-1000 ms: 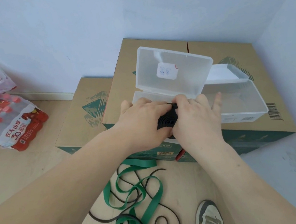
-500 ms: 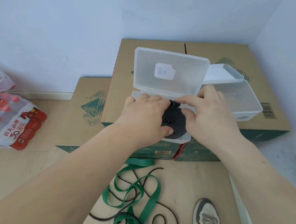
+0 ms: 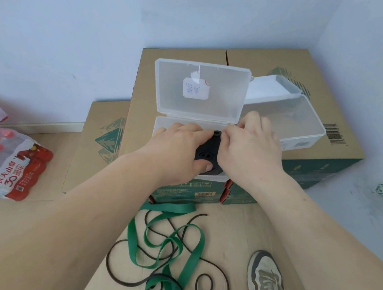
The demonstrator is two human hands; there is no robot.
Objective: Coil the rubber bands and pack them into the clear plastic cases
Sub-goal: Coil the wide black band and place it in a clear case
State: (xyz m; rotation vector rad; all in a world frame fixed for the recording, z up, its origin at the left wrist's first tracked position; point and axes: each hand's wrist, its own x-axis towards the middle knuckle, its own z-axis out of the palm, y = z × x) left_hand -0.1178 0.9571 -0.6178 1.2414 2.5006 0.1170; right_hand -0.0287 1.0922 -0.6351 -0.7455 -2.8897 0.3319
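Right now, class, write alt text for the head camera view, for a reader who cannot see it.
The left hand and right hand grip a coiled black rubber band over an open clear plastic case on cardboard boxes. A second open case sits to its right. On the floor lie a loose green band, a thin black band and a shoe.

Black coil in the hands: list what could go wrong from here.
1. The black coil is held wound only by the left hand and right hand; if either eases before it sits in the open case, it may spring loose.
2. That case sits at the front edge of the cardboard box; pressing down could tip it off.
3. The green band lies loose beside the shoe; a step could snag it.
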